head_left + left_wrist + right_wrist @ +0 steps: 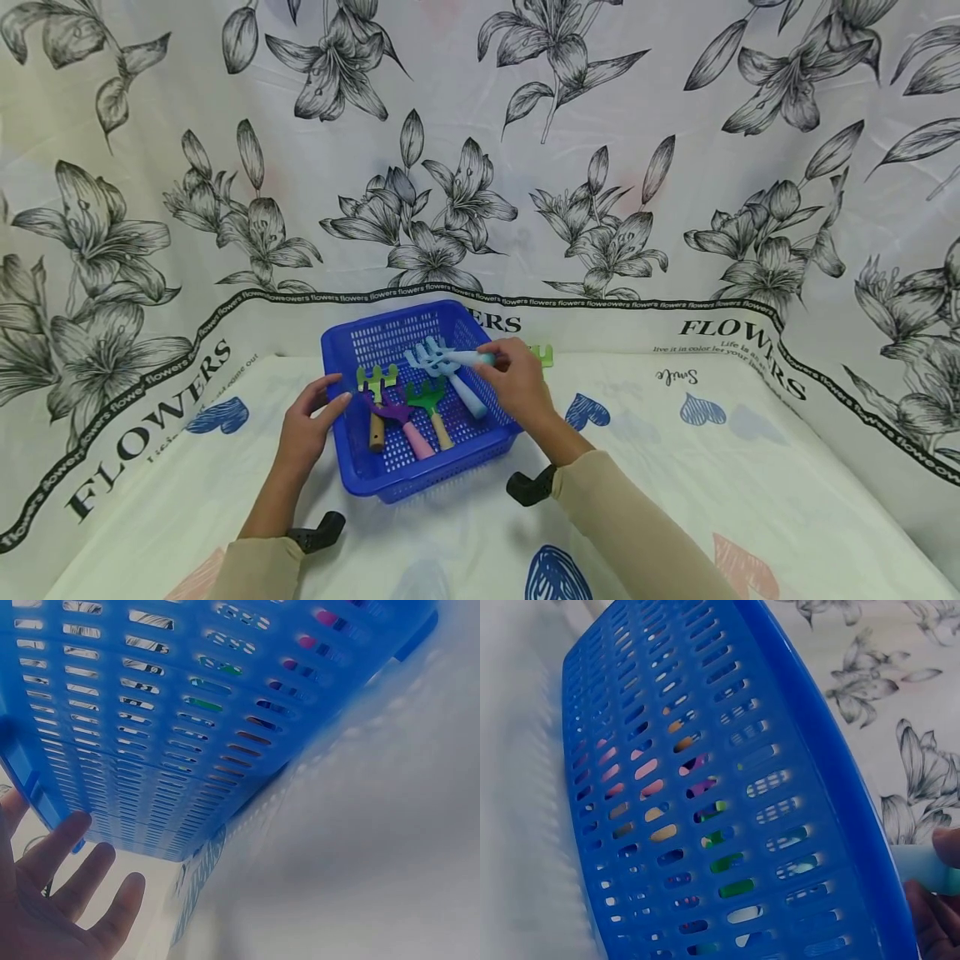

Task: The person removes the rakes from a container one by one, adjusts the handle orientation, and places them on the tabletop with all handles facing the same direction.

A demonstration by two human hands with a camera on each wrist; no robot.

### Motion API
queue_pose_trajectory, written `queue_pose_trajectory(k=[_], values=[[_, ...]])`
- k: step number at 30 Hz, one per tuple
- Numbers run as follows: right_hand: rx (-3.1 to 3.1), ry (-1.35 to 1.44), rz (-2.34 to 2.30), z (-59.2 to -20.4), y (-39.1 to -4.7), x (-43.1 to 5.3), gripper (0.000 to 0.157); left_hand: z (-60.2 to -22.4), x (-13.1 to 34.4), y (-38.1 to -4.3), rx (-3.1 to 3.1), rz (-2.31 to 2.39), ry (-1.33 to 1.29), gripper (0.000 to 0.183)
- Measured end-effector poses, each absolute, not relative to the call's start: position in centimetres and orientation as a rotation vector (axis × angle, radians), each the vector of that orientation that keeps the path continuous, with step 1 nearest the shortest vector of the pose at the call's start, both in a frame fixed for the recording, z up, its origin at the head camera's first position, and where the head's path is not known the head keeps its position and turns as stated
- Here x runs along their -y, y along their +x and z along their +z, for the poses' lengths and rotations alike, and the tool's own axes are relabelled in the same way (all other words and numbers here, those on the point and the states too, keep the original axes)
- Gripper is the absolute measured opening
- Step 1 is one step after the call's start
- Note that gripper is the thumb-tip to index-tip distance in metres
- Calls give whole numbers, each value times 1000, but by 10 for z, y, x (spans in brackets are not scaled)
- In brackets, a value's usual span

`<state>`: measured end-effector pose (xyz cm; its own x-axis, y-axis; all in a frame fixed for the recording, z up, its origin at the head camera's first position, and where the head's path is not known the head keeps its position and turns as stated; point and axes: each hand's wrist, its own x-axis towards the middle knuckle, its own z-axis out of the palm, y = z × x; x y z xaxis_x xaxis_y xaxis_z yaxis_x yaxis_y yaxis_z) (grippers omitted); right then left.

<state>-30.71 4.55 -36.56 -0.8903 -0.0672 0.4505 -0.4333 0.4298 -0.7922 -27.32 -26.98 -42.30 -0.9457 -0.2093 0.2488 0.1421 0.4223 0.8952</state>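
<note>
My right hand (pixel 517 379) pinches the handle end of a light blue toy rake (pixel 461 357) above the right side of a blue plastic basket (pixel 360 486). Its tined head overlaps a second light blue rake (pixel 468 397) lying in the basket. Beside that lie a green rake (pixel 426 398) with a tan handle, a purple tool (pixel 393 411) with a pink handle, and a yellow-green rake (pixel 377 379) with a brown handle. At the basket's left rim is my left hand (pixel 306 421), its fingers spread and loosely extended (pixel 67 892).
Behind my right hand, a yellow-green tined head (pixel 543 356) shows outside the basket; the rest of it is hidden. A white cloth with printed hearts (pixel 587 411) covers the table. A floral curtain (pixel 525 225) hangs at the back.
</note>
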Motion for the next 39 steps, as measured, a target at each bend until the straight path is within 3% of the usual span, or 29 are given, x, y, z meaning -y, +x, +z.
queue_pose_trajectory(k=[23,39], values=[[1788,447,1744,-365,-304,-74,22,-422,269,-274,2347,-1541,51,63],[1939,343,1593,-363,-292,-104,21,-424,268,-273,2346,-1541,68,58]])
